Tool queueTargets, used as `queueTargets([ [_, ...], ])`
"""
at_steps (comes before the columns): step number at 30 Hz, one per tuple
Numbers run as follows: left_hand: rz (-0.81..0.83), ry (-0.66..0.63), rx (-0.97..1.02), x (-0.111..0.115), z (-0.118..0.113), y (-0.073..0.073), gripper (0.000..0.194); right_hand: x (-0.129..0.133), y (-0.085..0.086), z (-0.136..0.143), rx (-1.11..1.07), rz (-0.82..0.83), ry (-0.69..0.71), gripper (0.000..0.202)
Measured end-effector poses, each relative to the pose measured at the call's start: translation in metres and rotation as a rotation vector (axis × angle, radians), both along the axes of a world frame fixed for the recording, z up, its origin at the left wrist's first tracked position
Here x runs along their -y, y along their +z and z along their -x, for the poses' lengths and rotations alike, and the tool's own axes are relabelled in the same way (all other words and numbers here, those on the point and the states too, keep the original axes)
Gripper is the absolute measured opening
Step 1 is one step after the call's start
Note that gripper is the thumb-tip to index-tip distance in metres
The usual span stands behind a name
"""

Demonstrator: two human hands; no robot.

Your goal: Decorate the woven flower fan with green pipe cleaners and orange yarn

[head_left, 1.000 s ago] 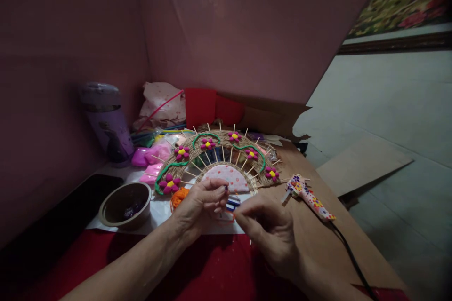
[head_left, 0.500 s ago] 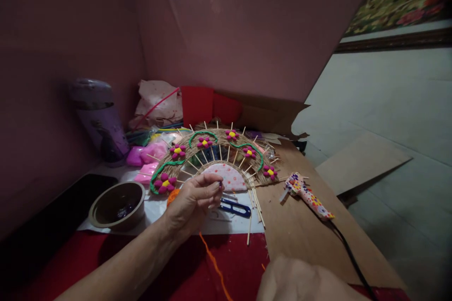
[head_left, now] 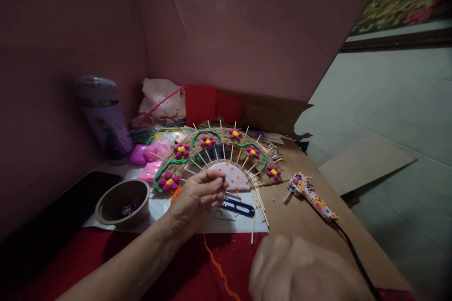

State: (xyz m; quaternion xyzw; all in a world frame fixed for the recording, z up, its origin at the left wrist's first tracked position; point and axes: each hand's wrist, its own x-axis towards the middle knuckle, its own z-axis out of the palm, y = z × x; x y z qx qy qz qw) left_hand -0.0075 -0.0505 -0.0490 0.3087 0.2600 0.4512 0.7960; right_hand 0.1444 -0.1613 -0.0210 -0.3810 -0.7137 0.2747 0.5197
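Observation:
My left hand [head_left: 197, 197] is closed in a pinch on a small dark purple bead [head_left: 223, 180], only partly visible at the fingertips. Orange yarn [head_left: 217, 265] hangs below this hand and runs down to the bottom edge. My right hand [head_left: 296, 268], low in view and blurred, has its fingers curled in; what they hold, if anything, is hidden. Behind the left hand stands a half-round woven twine piece [head_left: 226, 137] with sticks poking out, magenta flowers and green yarn curves. At its centre is a dotted white half-circle [head_left: 235, 176]. An orange yarn ball [head_left: 175, 195] shows partly behind my left hand.
On the left a bowl [head_left: 141, 209] holds shiny dark pieces. A patterned glue gun [head_left: 312, 197] with a black cord lies on the brown board [head_left: 293, 221]. A blue cutter [head_left: 240, 207] and loose sticks [head_left: 260, 209] lie centrally. A purple tumbler [head_left: 106, 122] stands behind.
The whole view has shifted slightly, with things sitting a little further right. My right hand has risen a bit into view. The left hand keeps its pinch on the bead.

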Motion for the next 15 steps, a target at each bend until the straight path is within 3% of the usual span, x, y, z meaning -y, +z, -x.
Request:
queueTargets([
  [3, -0.006, 0.008, -0.006, 0.001, -0.001, 0.001, 0.016, -0.025, 0.007, 0.009, -0.062, 0.059, -0.071, 0.013],
  [6, -0.010, 0.018, -0.016, 0.002, -0.002, 0.001, 0.018, -0.053, -0.004, 0.015, -0.205, 0.149, -0.098, 0.012],
  [10, -0.032, 0.008, -0.025, 0.002, -0.004, 0.001, 0.019, -0.075, -0.027, 0.011, -0.154, 0.080, -0.219, 0.014],
  [15, -0.030, 0.019, -0.050, 0.001, -0.003, -0.001, 0.019, -0.078, -0.043, 0.003, -0.036, -0.035, -0.348, 0.015],
])
